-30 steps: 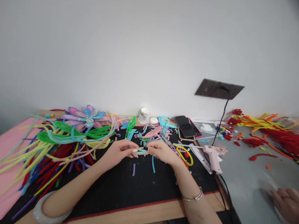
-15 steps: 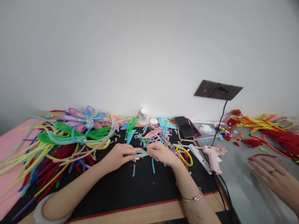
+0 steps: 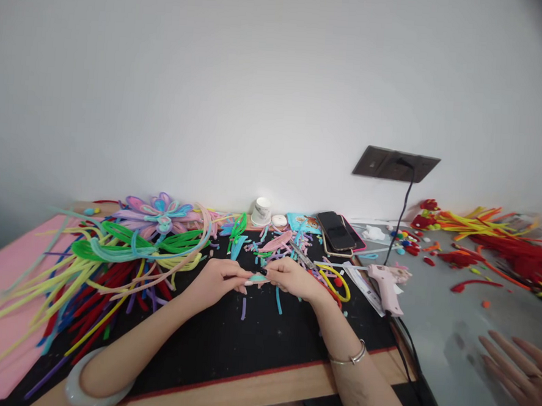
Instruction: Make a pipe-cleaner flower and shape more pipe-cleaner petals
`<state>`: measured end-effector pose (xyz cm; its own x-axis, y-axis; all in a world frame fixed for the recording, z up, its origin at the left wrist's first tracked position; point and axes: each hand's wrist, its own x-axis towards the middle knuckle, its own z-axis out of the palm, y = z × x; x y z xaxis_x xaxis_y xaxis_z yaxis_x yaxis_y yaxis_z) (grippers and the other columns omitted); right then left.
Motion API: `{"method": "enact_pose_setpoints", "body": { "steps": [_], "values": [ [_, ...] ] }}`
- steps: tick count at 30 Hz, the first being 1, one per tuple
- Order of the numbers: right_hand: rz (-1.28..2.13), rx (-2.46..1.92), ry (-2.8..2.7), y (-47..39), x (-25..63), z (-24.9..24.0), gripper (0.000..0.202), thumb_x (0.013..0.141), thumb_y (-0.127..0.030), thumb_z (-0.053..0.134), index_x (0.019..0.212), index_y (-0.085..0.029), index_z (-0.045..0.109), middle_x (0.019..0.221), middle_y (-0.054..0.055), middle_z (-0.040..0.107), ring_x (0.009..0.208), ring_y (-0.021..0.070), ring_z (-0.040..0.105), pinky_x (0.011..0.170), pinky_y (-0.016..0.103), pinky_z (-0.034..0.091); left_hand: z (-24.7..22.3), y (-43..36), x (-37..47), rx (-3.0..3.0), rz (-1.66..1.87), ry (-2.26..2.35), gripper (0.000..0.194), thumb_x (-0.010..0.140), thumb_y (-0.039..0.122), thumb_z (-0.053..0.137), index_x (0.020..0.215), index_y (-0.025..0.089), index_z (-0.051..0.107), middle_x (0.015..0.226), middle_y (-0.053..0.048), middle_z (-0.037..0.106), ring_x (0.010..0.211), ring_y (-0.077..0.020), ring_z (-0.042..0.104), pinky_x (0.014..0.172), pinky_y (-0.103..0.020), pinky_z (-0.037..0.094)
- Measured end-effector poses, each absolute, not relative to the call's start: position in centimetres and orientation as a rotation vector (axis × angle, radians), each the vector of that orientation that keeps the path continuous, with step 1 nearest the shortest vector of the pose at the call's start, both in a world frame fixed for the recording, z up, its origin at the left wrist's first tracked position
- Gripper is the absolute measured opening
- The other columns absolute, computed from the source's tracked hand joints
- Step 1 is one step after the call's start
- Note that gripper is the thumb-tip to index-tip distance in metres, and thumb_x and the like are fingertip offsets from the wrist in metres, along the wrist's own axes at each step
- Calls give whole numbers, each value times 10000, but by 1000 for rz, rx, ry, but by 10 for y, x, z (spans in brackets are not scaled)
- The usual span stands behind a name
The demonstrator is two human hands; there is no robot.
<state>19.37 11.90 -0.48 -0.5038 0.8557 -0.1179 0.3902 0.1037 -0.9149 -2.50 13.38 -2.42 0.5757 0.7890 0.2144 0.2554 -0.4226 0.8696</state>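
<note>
Both hands appear to be at a fine shaping or joining step, working a short turquoise piece (image 3: 259, 278) of fuzzy stem held above the black mat (image 3: 225, 347) on the worktop (image 3: 259, 391). The left hand (image 3: 223, 280) pinches its near end between thumb and fingers, while the right hand (image 3: 289, 277) nips the opposite end, its fingertips close to those of the left; the fingers cover much of the piece, so whether it is being bent, twisted or pressed cannot be told. The next move seems to call for a firm left pinch as an anchor and small, careful turns from the right, since so soft and short a piece could easily slip or spring out of line. Just below the left fingertips lies a purple offcut (image 3: 244, 308), and a blue strip (image 3: 279, 300) lies below the right hand. Farther right of the right hand rests a pink glue gun (image 3: 387, 288); left of the left hand spreads a heap of coloured stems (image 3: 106, 266), with a petalled flower (image 3: 160, 211) beyond it.
</note>
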Motion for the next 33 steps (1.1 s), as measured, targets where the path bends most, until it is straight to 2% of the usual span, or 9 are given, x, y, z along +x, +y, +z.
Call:
{"method": "enact_pose_setpoints", "body": {
  "steps": [7, 13, 20, 25, 29, 33],
  "values": [
    [1283, -1193, -2028, 120, 194, -5, 329, 878, -331, 454, 675, -118, 600, 521, -56, 348, 448, 61, 287, 422, 196, 201, -24, 136, -24, 1896, 828, 890, 178, 812, 222, 551, 791, 131, 704, 668, -32, 671, 584, -129, 650, 602, -227, 521],
    [1193, -1206, -2115, 119, 192, -3, 276, 874, -292, 465, 801, -121, 669, 555, -50, 375, 503, 75, 320, 475, 202, 236, -24, 136, -26, 1932, 848, 902, 177, 811, 225, 550, 834, 141, 704, 665, -27, 668, 589, -128, 644, 605, -229, 510],
    [1154, -1224, -2134, 120, 191, -3, 244, 849, -189, 453, 763, -118, 670, 551, -50, 382, 505, 76, 319, 481, 209, 234, -17, 133, -23, 1962, 839, 943, 180, 812, 198, 524, 751, 145, 685, 622, -9, 647, 554, -108, 613, 582, -207, 480],
    [1165, -1213, -2120, 120, 190, -2, 254, 857, -202, 454, 734, -115, 659, 555, -46, 389, 509, 76, 329, 486, 204, 247, -14, 131, -22, 1959, 854, 962, 193, 821, 211, 516, 706, 144, 656, 598, -2, 635, 547, -103, 597, 576, -202, 471],
    [1183, -1233, -2092, 119, 189, -1, 265, 864, -225, 453, 732, -111, 653, 583, -37, 411, 508, 73, 338, 482, 202, 246, -18, 134, -23, 1874, 839, 928, 176, 818, 247, 530, 788, 138, 665, 629, -10, 647, 566, -117, 619, 579, -216, 490],
    [1208, -1258, -2037, 119, 189, -3, 275, 868, -240, 439, 738, -113, 646, 581, -41, 398, 478, 64, 318, 458, 197, 230, -22, 136, -24, 1806, 833, 901, 189, 782, 218, 557, 914, 142, 668, 747, -34, 693, 608, -134, 642, 616, -243, 515]
  ]
}}
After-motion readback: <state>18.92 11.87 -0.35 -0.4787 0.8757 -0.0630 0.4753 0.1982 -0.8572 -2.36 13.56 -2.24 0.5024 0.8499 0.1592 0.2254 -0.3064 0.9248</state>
